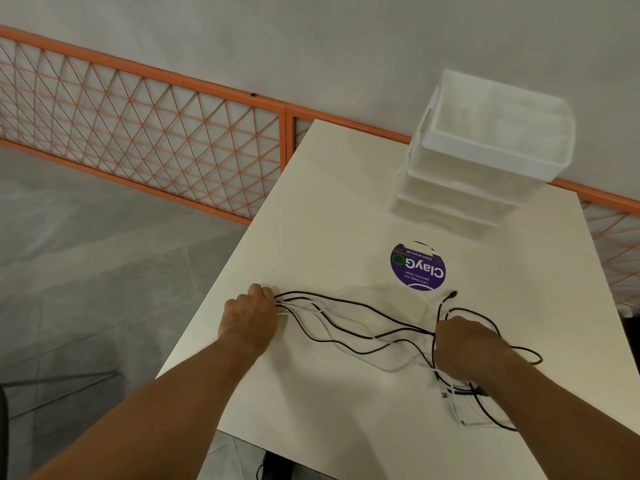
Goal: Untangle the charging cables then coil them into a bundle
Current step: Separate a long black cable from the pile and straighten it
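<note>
Black and white charging cables (360,323) lie stretched across the cream table (346,188) between my two hands. My left hand (251,318) grips one bunched end of the strands near the table's left edge. My right hand (465,344) grips the strands farther right. Past it, loose loops of black cable (519,355) and white cable (459,415) trail toward the near edge. A black plug end (452,294) sticks up just beyond my right hand.
A stack of white plastic drawer boxes (485,161) stands at the table's far side. A round purple sticker (418,267) lies between it and the cables. An orange mesh fence (138,133) runs behind the table, with grey floor to the left.
</note>
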